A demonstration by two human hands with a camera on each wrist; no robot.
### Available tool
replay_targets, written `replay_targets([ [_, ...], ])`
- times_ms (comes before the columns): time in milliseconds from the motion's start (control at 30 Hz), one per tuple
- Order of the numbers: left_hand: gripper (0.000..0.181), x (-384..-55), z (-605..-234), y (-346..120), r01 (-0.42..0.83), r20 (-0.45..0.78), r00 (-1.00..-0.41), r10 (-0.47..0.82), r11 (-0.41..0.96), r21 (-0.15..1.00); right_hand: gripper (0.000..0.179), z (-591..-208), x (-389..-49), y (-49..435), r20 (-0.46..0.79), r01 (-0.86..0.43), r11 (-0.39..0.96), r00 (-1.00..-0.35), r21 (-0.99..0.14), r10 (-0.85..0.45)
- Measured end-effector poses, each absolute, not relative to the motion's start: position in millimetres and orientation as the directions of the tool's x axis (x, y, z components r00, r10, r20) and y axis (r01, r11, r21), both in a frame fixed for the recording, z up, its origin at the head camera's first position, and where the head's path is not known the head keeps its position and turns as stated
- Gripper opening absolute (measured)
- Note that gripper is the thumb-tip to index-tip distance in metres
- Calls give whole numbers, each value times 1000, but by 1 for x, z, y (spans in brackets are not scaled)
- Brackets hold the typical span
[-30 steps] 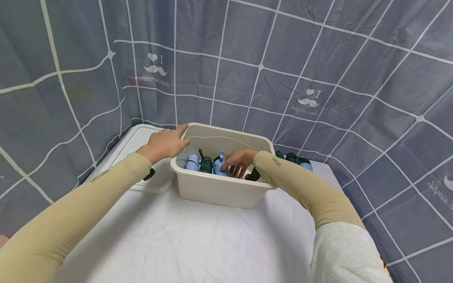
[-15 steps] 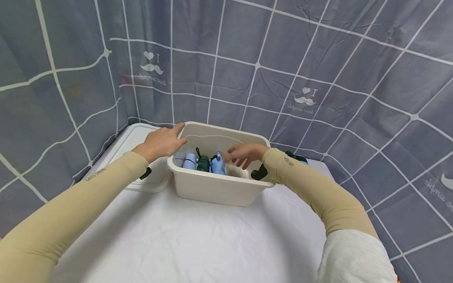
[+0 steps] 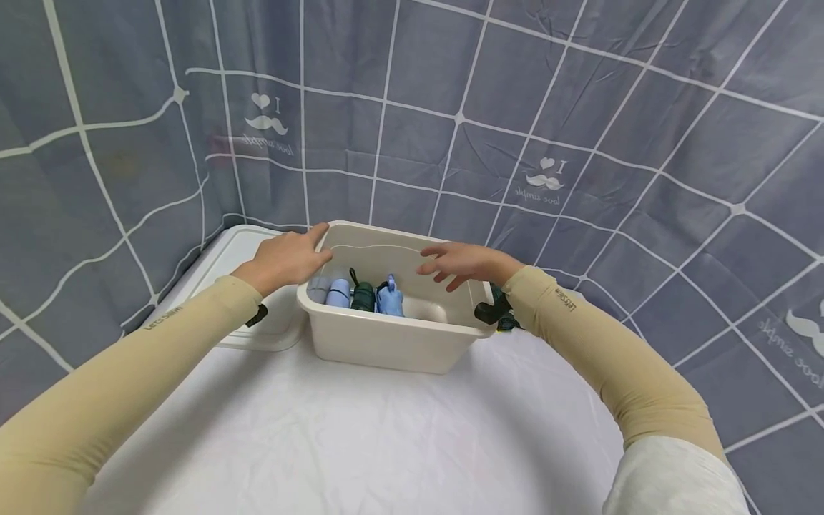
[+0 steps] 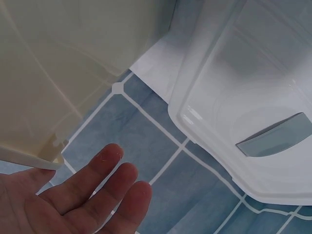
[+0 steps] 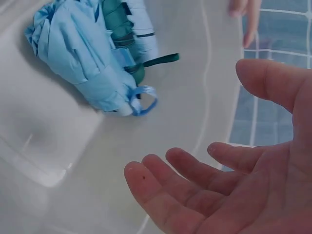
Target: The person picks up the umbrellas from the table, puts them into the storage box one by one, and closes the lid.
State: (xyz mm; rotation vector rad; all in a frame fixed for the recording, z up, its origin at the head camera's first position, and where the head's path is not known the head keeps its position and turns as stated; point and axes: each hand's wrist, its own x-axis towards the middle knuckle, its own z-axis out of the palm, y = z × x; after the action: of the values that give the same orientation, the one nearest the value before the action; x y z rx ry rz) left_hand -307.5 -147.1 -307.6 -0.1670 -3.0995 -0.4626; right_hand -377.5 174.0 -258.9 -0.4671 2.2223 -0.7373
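In the head view my left hand (image 3: pixel 283 259) rests on the left rim of a cream plastic storage box (image 3: pixel 380 340), fingers fairly straight. Over the right half of the box hovers my right hand (image 3: pixel 473 263), its fingers spread and holding nothing. Inside, towards the left, folded umbrellas lie side by side: a light blue one (image 3: pixel 337 293), a dark green one (image 3: pixel 363 297) and a looser light blue one (image 3: pixel 390 299). The right wrist view shows the looser umbrella (image 5: pixel 73 53) with its blue wrist strap (image 5: pixel 146 101), apart from my fingers.
A white lid (image 3: pixel 283 325) lies left of the box, partly under my left arm. Dark green bundles (image 3: pixel 506 318) show beyond the box's right end, mostly hidden by my right wrist. A grey checked curtain (image 3: pixel 412 129) stands close behind. White cloth (image 3: pixel 360 436) covers the table.
My right hand has let go of the looser light blue umbrella, then risen and moved right, out over the box's right side. The left hand has stayed on the rim.
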Motion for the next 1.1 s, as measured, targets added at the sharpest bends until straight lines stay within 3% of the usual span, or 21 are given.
replay_targets([
  [633,66,-310,-308,-148,107,20,-994,106,956,272,67,-214,-353,233,-397,-159,711,-737,-685,-547],
  [1100,65,-313,-310,-149,120,31,-993,116,951,285,63,-198,-354,292,-318,-115,668,-812,-735,-490],
])
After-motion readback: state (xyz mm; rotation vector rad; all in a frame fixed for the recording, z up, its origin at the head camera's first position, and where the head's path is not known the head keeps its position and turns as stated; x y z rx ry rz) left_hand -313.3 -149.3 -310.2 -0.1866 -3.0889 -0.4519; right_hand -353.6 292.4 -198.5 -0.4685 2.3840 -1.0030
